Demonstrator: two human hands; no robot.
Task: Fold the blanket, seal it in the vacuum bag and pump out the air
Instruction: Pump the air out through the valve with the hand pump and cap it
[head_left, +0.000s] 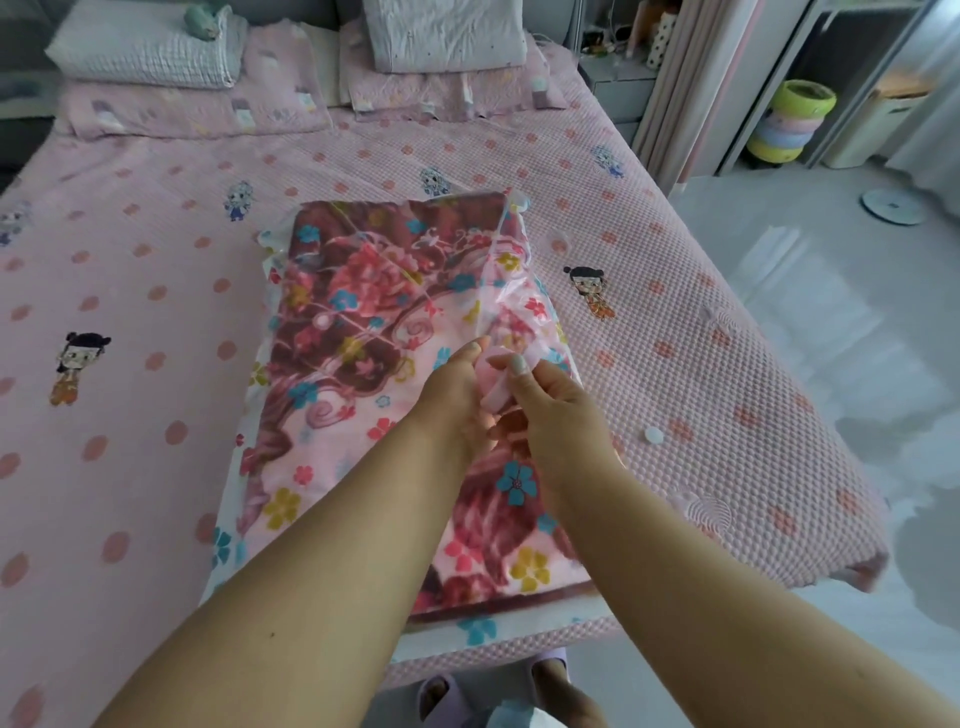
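A folded blanket (363, 322) with a brown and pink flower print lies inside a clear vacuum bag (519, 244) on the pink bed, near its right front corner. Both hands meet over the middle of the bag. My right hand (550, 405) pinches a small pink round valve piece (496, 387) between thumb and fingers. My left hand (457, 395) holds the bag film right beside that piece, fingers curled. A small white round cap (654, 435) lies on the bedspread to the right of the bag.
The pink dotted bedspread (156, 291) stretches left and back to pillows (150, 52) at the headboard. The bed's right edge (810, 405) drops to a pale floor with stacked coloured rings (792, 122) and a white round disc (893, 207). My slippered feet (498, 691) stand at the bed's front edge.
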